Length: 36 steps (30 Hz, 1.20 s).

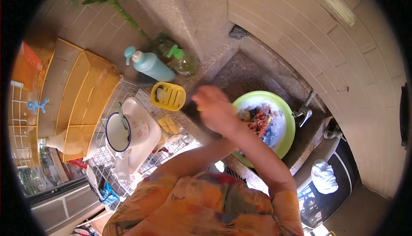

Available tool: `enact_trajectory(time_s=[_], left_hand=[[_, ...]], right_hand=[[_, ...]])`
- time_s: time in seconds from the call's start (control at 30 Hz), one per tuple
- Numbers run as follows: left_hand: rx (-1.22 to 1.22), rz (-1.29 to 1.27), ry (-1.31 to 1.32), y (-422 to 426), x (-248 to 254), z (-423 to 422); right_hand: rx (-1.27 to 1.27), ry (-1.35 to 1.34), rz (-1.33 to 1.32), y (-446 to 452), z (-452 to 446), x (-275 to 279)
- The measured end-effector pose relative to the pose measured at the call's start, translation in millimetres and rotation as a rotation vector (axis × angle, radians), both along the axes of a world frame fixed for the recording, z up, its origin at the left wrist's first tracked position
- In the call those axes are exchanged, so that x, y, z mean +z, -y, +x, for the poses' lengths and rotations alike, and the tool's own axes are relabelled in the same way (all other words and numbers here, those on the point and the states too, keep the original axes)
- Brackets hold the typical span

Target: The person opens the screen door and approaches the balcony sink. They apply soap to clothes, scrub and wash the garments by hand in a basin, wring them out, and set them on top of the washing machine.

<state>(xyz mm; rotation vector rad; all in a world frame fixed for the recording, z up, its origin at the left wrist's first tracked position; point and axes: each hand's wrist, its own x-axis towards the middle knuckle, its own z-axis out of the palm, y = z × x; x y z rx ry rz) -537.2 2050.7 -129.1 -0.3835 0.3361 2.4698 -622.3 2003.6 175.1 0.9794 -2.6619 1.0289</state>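
My right hand (213, 107) is at the near left side of the stone sink, between a yellow soap dish (168, 96) and a green basin (290, 126). Its fingers are curled and blurred; a yellowish edge shows at them, but I cannot make out what it is. My left forearm (201, 154) passes beneath the right one, which hides the left hand and its fingers. In the basin lies wet patterned cloth (259, 123), with reddish and dark parts, among white suds (279, 116).
A metal tap (304, 111) stands at the sink's right. Behind the soap dish are a light blue pump bottle (153, 66) and a green-topped bottle (184, 62). At left, a white enamel mug (116, 134) sits on a wire rack. A white cloth (324, 177) lies at lower right.
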Motion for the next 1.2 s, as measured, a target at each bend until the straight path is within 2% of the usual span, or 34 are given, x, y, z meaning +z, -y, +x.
enact_trajectory(time_s=[0.07, 0.1, 0.17, 0.23, 0.3, 0.4, 0.43, 0.47, 0.53, 0.6, 0.63, 0.7, 0.73, 0.77, 0.8, 0.83, 0.87, 0.9, 0.93, 0.97, 1.07, 1.2], left_hand=[[-0.310, -0.413, -0.229, 26, 80, -5], [-0.330, -0.255, 0.089, 40, 131, -7], [-0.416, -0.492, 0.040, 39, 110, -9], [-0.428, -0.639, -0.009, 47, 122, -12], [-0.380, -0.669, -0.060, 52, 153, -12], [-0.327, -0.488, -0.105, 61, 168, -17], [-0.276, -0.621, -0.359, 61, 152, -12], [-0.209, -0.745, -0.622, 60, 123, -10], [-0.249, -0.691, -0.618, 60, 122, -15], [-0.481, -0.357, -0.074, 63, 167, -31], [-0.489, -0.160, -0.153, 64, 169, -31], [-0.142, -0.247, 0.155, 44, 202, -14], [-0.186, -0.350, 0.020, 38, 209, -15], [-0.225, -0.462, -0.116, 31, 215, -15], [-0.254, -0.573, -0.245, 24, 221, -17], [-0.321, -0.453, -0.328, 24, 215, -19], [-0.385, -0.329, -0.405, 22, 211, -21], [-0.457, -0.366, -0.377, 15, 226, -27], [-0.400, -0.268, -0.244, 5, 242, -28], [-0.377, -0.221, -0.203, -1, 257, -31], [-0.324, -0.116, -0.191, -17, 278, -46], [-0.462, -0.226, -0.081, -18, 265, -64]], right_hand=[[0.203, -0.037, -0.006, 55, -14, 4], [0.288, -0.085, -0.026, 77, -18, 6], [0.352, -0.086, 0.120, 121, -25, 2], [0.409, -0.059, 0.206, 148, -33, -8], [0.396, -0.067, 0.205, 164, -35, -27], [0.321, -0.079, 0.098, 165, -26, -58], [0.303, -0.040, 0.062, 162, -24, -57], [0.285, -0.009, 0.024, 154, -23, -54], [0.244, 0.017, -0.126, 116, -17, -29], [0.133, 0.044, -0.247, 69, -3, -23], [0.043, 0.064, -0.292, 43, 5, -30], [-0.114, 0.181, -0.204, -28, 14, -35], [-0.155, 0.326, -0.097, -66, 16, -46], [-0.291, 0.499, -0.123, -102, 30, -64], [-0.397, 0.819, -0.239, -136, 41, -81], [-0.336, 1.027, -0.486, -165, 48, -81], [-0.378, 1.061, -0.675, -182, 60, -85], [-0.419, 1.087, -0.870, -194, 72, -92], [-0.456, 1.101, -1.068, -203, 83, -95], [-0.525, 1.211, -1.135, -206, 96, -91], [-0.626, 1.063, -1.614, -196, 119, -93], [-0.716, 0.870, -1.611, -214, 128, -96]])
